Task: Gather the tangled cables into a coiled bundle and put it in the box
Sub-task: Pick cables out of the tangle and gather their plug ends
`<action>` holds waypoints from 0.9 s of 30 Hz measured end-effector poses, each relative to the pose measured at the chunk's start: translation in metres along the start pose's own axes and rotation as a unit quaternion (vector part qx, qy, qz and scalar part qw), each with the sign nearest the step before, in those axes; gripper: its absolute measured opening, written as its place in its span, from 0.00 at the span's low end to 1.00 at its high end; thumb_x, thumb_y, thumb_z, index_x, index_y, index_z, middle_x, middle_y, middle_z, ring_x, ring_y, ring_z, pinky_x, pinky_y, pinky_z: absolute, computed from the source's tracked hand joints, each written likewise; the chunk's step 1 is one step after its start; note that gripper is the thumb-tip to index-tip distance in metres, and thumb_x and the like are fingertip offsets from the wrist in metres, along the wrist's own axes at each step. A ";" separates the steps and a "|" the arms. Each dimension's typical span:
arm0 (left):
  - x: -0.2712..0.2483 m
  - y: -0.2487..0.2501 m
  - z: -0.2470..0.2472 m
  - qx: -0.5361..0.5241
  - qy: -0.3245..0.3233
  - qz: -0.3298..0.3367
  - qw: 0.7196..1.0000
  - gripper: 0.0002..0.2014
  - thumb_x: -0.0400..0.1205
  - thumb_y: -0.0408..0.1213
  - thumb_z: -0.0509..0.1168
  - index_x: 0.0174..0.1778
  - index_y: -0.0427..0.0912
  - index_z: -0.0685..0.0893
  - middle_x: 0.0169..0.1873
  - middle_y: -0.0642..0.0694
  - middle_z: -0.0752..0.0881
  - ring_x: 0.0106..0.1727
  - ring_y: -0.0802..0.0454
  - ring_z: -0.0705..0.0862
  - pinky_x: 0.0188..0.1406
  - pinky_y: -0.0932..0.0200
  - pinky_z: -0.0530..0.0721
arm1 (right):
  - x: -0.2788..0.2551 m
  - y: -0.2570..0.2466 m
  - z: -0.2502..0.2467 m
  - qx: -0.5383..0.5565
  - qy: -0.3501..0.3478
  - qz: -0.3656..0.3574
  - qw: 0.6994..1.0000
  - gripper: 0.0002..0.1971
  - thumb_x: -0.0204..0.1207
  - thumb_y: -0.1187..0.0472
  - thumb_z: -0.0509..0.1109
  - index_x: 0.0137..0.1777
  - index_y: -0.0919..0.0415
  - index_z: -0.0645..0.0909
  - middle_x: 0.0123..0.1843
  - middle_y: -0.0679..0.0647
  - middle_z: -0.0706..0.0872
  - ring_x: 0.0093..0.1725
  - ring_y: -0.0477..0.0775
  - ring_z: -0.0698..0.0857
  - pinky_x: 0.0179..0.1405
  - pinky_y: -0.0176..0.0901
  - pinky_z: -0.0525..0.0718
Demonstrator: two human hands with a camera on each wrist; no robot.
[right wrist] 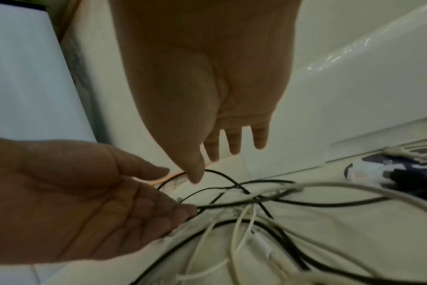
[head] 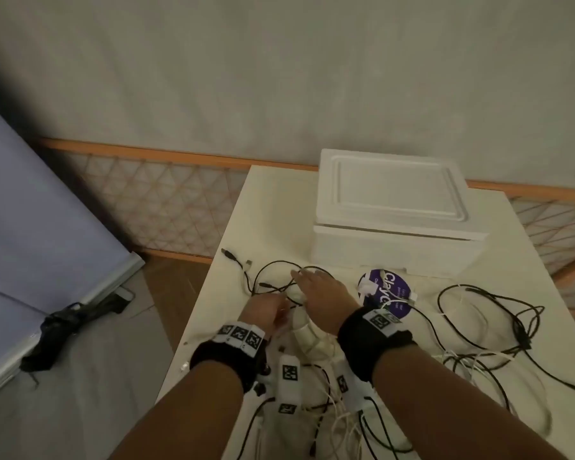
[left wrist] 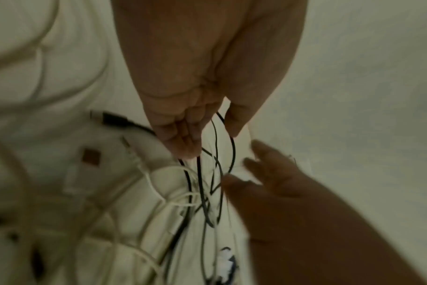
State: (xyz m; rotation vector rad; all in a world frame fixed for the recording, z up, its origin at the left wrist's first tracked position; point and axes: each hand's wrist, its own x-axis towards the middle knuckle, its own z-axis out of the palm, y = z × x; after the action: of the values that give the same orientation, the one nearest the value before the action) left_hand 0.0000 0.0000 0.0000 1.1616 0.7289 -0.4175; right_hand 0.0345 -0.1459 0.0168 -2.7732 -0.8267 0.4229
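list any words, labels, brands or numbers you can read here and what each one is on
"Clay": large white letters on the round purple label lying on the table in front of the white box; the word runs on under a cable, so its ending cannot be read.
Smaller white print on the same label: too blurred to read.
Square black-and-white marker tags on the wristbands: patterns only, no letters or numbers.

cables [head: 488, 330] cut off at bottom edge, purple disc [head: 387, 292] lettering partly covered, left wrist view blurred
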 end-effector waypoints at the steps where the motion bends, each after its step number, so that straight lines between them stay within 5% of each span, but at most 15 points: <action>1: 0.006 -0.004 0.000 -0.030 0.007 0.015 0.999 0.06 0.83 0.28 0.61 0.41 0.39 0.80 0.38 0.43 0.82 0.37 0.51 0.81 0.41 0.59 0.81 | 0.003 0.000 0.002 -0.001 -0.025 -0.001 1.000 0.29 0.80 0.63 0.59 0.81 0.54 0.58 0.78 0.55 0.68 0.76 0.59 0.67 0.73 0.57 0.69; 6: 0.019 -0.004 -0.003 -0.100 0.033 0.032 0.994 0.04 0.85 0.30 0.60 0.48 0.37 0.80 0.42 0.42 0.84 0.41 0.50 0.83 0.41 0.61 0.85 | 0.003 0.010 0.025 -0.033 0.061 0.007 0.998 0.19 0.73 0.61 0.66 0.65 0.54 0.76 0.64 0.54 0.77 0.63 0.60 0.77 0.59 0.53 0.78; 11: 0.021 0.002 -0.008 -0.084 0.046 0.012 0.995 0.04 0.82 0.28 0.64 0.46 0.33 0.84 0.42 0.39 0.86 0.39 0.50 0.84 0.37 0.61 0.85 | -0.005 0.030 0.033 -0.063 0.016 0.056 0.996 0.16 0.81 0.54 0.59 0.68 0.49 0.76 0.66 0.52 0.76 0.66 0.58 0.74 0.62 0.54 0.75; 15: 0.020 0.003 -0.016 -0.194 0.049 0.019 0.980 0.12 0.85 0.40 0.63 0.47 0.34 0.83 0.42 0.38 0.88 0.43 0.47 0.84 0.46 0.54 0.84 | -0.012 0.035 0.021 -0.029 0.005 0.021 0.999 0.13 0.79 0.52 0.63 0.58 0.49 0.84 0.75 0.52 0.71 0.73 0.59 0.68 0.66 0.54 0.73; 19: 0.008 0.016 -0.003 -0.219 0.010 0.058 0.974 0.08 0.86 0.33 0.59 0.45 0.35 0.81 0.44 0.39 0.89 0.43 0.48 0.85 0.40 0.57 0.88 | -0.019 0.024 0.015 0.023 -0.007 -0.037 0.999 0.12 0.75 0.49 0.67 0.57 0.46 0.86 0.83 0.52 0.59 0.81 0.57 0.59 0.75 0.53 0.64; 22: -0.015 0.031 0.024 -0.140 -0.115 0.108 0.977 0.07 0.85 0.29 0.59 0.44 0.34 0.81 0.41 0.41 0.90 0.41 0.49 0.88 0.42 0.59 0.88 | -0.020 0.010 0.006 0.183 0.165 -0.039 0.969 0.07 0.75 0.60 0.69 0.51 0.58 0.83 0.62 0.55 0.83 0.62 0.54 0.80 0.63 0.50 0.79; 24: -0.029 0.044 0.038 -0.115 -0.136 0.139 0.974 0.07 0.85 0.28 0.59 0.43 0.35 0.79 0.41 0.41 0.90 0.39 0.50 0.87 0.40 0.59 0.87 | -0.028 0.003 -0.003 0.206 0.237 -0.032 0.949 0.03 0.78 0.61 0.67 0.45 0.60 0.79 0.44 0.49 0.83 0.44 0.50 0.80 0.44 0.44 0.80; 27: -0.035 0.066 0.034 -0.217 -0.099 0.124 0.963 0.08 0.85 0.30 0.60 0.41 0.37 0.80 0.35 0.43 0.88 0.34 0.51 0.86 0.41 0.58 0.88 | -0.049 0.004 -0.017 0.209 0.229 -0.019 0.951 0.06 0.82 0.56 0.65 0.51 0.59 0.75 0.37 0.41 0.76 0.36 0.45 0.75 0.35 0.35 0.73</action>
State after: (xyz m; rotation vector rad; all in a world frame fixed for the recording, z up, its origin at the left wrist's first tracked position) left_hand 0.0275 -0.0104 0.0765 0.7696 0.4612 -0.1466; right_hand 0.0030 -0.1783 0.0419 -2.3150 -0.5927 -0.0577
